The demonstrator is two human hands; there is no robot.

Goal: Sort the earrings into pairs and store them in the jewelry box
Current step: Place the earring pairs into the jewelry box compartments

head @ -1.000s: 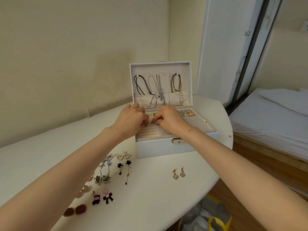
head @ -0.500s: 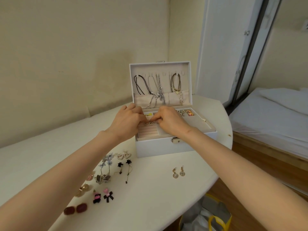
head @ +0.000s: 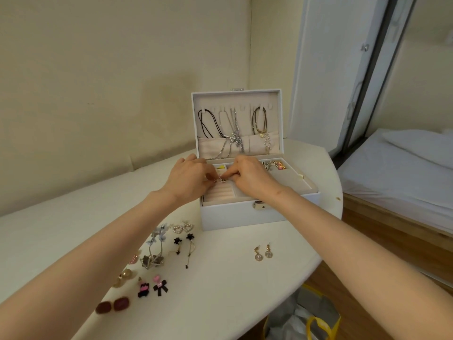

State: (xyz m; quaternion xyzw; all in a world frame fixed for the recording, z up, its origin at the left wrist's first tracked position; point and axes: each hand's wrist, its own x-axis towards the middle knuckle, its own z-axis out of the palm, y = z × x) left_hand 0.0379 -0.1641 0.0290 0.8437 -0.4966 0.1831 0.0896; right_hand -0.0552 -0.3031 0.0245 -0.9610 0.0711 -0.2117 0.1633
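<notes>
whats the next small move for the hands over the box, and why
Probably press the small earrings down into the ridged cushion and let go: the left hand and right hand pinch them side by side just above it, inside the jewelry box.

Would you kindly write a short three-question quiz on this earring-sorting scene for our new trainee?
1. True or false: the white jewelry box is shut.
2. Which pair lies apart from the others on the white table, in front of the box's clasp?
A. pearl heart-shaped earrings
B. gold drop earrings with round pendants
C. dark red rectangular earrings
3. Fill in: the left hand and right hand pinch small glittering earrings over the ridged slots on the box's ____ side.

Key: 1 false; 2 B; 3 left.
</notes>
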